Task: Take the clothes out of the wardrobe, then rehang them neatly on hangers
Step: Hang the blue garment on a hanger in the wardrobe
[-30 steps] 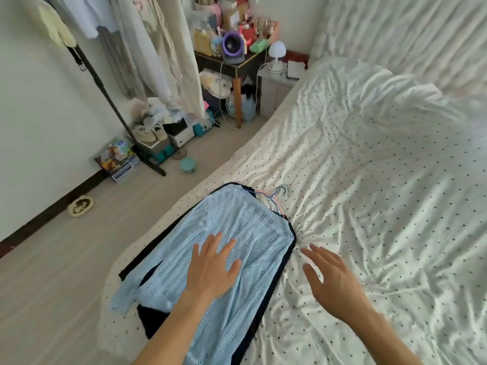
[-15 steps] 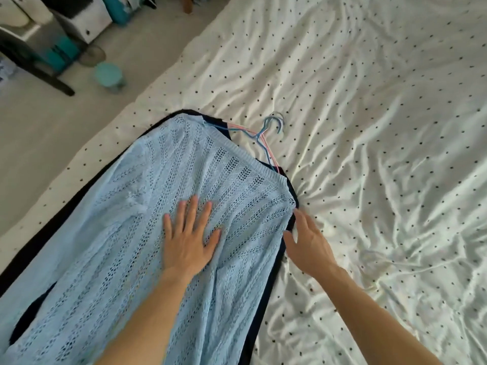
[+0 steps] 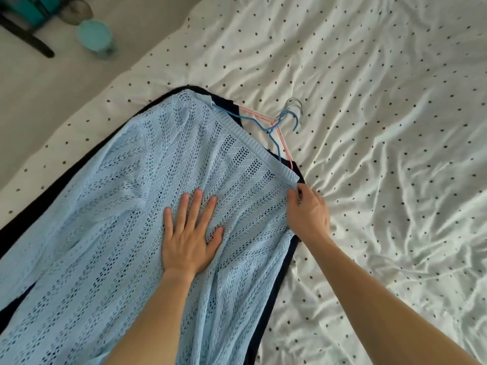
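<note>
The blue sweater (image 3: 126, 206) lies spread over a dark garment (image 3: 280, 272) by the bed's (image 3: 382, 127) left edge. The left hand (image 3: 188, 233) presses flat on its middle, fingers straight and spread. The right hand (image 3: 308, 210) pinches the sweater's right corner with curled fingers. Two hangers (image 3: 276, 125) lie just beyond the ribbed edge.

Head view, steeply down, close.

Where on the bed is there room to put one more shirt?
The dotted sheet is bare right of the hangers and the right hand. A narrow strip runs between the dark garment and the bed's floor-side edge. Crowded: the blue knit top over that garment, left hand flat on it.
</note>
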`<state>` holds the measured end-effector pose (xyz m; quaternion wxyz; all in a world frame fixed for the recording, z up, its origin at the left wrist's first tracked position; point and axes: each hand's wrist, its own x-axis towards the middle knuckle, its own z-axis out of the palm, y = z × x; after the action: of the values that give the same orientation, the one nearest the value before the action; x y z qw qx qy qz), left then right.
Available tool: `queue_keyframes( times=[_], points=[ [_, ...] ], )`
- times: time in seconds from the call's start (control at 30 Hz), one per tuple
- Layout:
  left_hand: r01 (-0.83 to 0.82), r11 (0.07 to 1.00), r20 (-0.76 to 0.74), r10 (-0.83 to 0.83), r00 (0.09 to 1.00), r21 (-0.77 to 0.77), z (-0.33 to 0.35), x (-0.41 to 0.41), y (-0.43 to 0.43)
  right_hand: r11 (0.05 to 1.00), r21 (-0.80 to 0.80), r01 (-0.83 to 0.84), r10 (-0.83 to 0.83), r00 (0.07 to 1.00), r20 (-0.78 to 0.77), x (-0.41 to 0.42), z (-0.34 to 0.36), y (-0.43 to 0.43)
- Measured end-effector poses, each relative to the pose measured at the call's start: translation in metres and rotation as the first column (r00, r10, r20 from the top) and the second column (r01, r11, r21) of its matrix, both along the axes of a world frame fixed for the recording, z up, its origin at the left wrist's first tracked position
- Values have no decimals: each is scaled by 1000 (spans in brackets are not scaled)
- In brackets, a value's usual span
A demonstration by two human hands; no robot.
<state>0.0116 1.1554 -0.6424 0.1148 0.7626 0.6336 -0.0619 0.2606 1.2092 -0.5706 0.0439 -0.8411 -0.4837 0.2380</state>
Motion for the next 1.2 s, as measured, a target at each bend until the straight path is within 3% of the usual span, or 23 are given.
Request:
queue_keyframes(
  times=[0.13, 0.23, 0.4, 0.5, 0.63, 0.7, 0.8, 0.87, 0.97, 1.1, 1.2],
  points=[
    [6, 1000, 3, -6, 1000, 14, 2, -1, 1, 995, -77, -58, 54, 997, -54, 0, -2, 9],
    [1, 1000, 39, 0, 999, -22, 5, 0, 1, 999, -7, -45, 44, 996, -78, 0, 4, 7],
    [31, 956, 136, 9, 991, -291, 40, -8, 9, 984, 171, -49, 81, 980, -184, -4, 50, -16],
    [-26, 927, 287, 142, 947, -374, 98, -22, 14, 970, 237, -59, 112, 970, -215, -7, 96, -32],
    [-212, 970, 473, 245, 846, -123, 210, -35, 15, 931, 349, -109, 195, 955, -225, -9, 171, -60],
    [-215, 975, 518, 156, 841, 55, 279, -33, 18, 912, 385, -141, 233, 950, -206, -9, 210, -75],
    [-73, 962, 468, -61, 882, 264, 389, -21, 16, 866, 462, -191, 311, 930, -198, -4, 271, -99],
    [18, 968, 436, -129, 891, 251, 454, -8, 7, 841, 501, -207, 343, 918, -197, 1, 312, -115],
    [27, 984, 413, -98, 905, 175, 530, 15, -17, 786, 582, -206, 379, 905, -192, 18, 368, -135],
    [-23, 981, 574, -93, 814, 192, 603, 44, -65, 698, 677, -234, 450, 878, -160, 55, 428, -162],
    [-13, 977, 599, -121, 791, 213, 649, 69, -111, 621, 742, -255, 501, 856, -126, 84, 466, -188]
  ],
)
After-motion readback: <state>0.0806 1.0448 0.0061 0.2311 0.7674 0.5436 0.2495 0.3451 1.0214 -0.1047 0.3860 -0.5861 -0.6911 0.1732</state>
